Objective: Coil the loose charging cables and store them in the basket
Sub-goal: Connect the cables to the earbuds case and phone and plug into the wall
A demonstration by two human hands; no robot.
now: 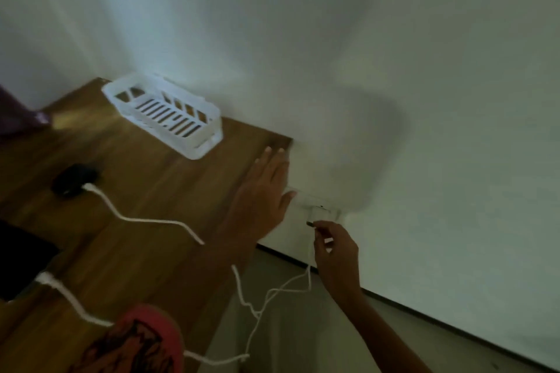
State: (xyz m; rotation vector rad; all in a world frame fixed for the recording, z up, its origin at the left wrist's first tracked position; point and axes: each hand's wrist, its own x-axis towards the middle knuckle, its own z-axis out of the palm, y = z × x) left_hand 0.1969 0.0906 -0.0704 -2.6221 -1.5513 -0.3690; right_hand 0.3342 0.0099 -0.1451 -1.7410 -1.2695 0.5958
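A white slotted basket [163,113] stands on the wooden table [127,251] against the wall. One white cable [142,219] runs from a small black device [74,179] across the table and over its right edge. A second white cable [69,300] leaves a dark flat device [21,260] at the left. Both hang tangled beside the table [257,309]. My left hand [263,191] reaches flat over the table's right edge toward a white wall socket [318,206]. My right hand [335,248] pinches a thin white cable's plug end just below that socket.
A white wall rises behind and to the right of the table, with a dark skirting line along the grey floor [303,342]. A purple cloth [18,118] shows at the far left. My red patterned sleeve [139,342] fills the bottom edge.
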